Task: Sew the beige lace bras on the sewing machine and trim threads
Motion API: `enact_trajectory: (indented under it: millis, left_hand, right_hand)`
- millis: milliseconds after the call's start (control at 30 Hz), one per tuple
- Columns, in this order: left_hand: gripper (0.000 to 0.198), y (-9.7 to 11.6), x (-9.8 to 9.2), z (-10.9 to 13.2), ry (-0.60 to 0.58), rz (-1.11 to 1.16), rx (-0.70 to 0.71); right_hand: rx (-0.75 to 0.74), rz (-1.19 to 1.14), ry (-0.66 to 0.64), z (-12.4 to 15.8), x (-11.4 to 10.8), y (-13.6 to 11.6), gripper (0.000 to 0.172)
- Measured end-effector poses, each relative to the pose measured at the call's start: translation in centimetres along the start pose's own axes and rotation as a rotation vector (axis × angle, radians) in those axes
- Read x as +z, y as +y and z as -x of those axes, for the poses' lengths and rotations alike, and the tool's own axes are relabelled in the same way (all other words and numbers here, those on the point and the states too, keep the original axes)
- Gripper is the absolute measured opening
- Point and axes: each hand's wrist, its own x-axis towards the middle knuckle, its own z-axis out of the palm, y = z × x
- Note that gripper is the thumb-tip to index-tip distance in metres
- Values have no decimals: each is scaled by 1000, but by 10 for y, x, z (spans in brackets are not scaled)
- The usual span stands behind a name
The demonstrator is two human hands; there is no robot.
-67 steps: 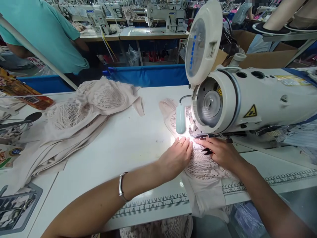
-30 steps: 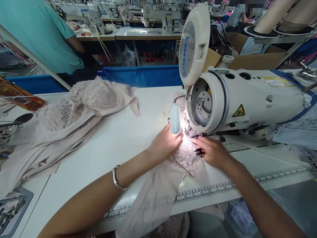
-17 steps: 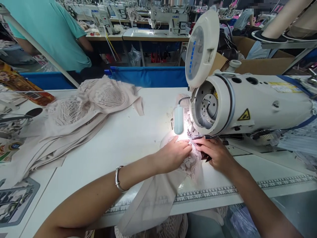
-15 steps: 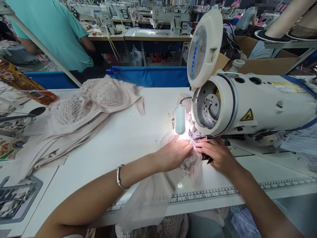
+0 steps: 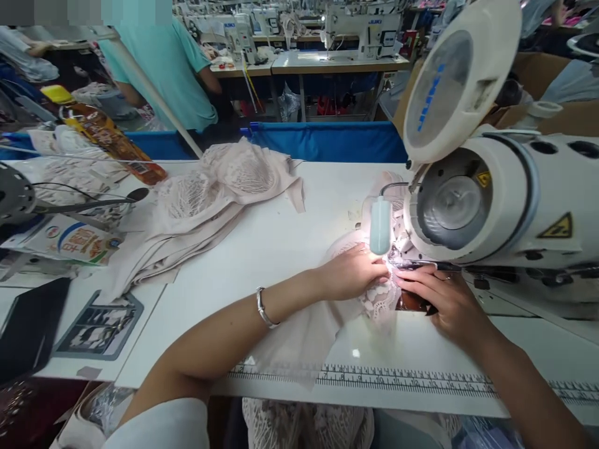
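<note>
A pale pink lace bra piece lies under the head of a white sewing machine, lit brightly at the needle area. My left hand bends its fingers closed on the lace just left of the needle area. From the other side my right hand reaches in, fingers stretched out and their tips on the lace edge. The needle is hidden. A sheer part of the piece trails toward the table's front edge. Over my left fingertips hangs a small pale blue lamp.
Stacked lace bras lie on the left of the white table. Behind them leans a bottle of brown drink. A printed ruler strip runs along the front edge. The machine's round cover is raised. A person in turquoise is beyond.
The view has swung left, so everything sits further right. The disc inside the machine head now looks blurred; its holes were sharp before. Both hands stay at the lace.
</note>
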Motion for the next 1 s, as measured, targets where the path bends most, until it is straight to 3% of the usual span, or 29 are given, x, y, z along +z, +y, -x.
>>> enact_trajectory:
  millis: [133,267,333,433,567,633,700,767,867,1000]
  left_hand:
    - [29,2,-4,1,-50,-127,-20]
    - [37,5,-6,1,-23,-108,230]
    - [34,9,-6,2,-46,-24,319]
    - [28,20,-9,5,-121,153,341]
    - [28,34,-16,10,-331,612,336]
    - [24,34,-16,10,-286,684,250]
    - [23,29,-11,7,-85,492,149]
    - [27,20,-5,4,75,188,134]
    - [32,8,3,3,108,-108,215]
    - [31,5,4,5,128,-217,238]
  right_hand:
    - [-11,-9,-42,1,0,3,65]
    - [2,-20,-36,1,1,4,68]
    - [8,-26,-25,3,3,6,67]
    - [14,-42,1,5,5,7,62]
    - [53,-73,2,3,5,4,58]
    - [46,-69,11,1,4,2,61]
    - [7,-61,48,-1,3,1,66]
    - [-10,-62,71,-2,3,0,70]
    - [-9,-79,70,-2,2,-1,67]
    - [-57,-125,133,-5,0,-6,44]
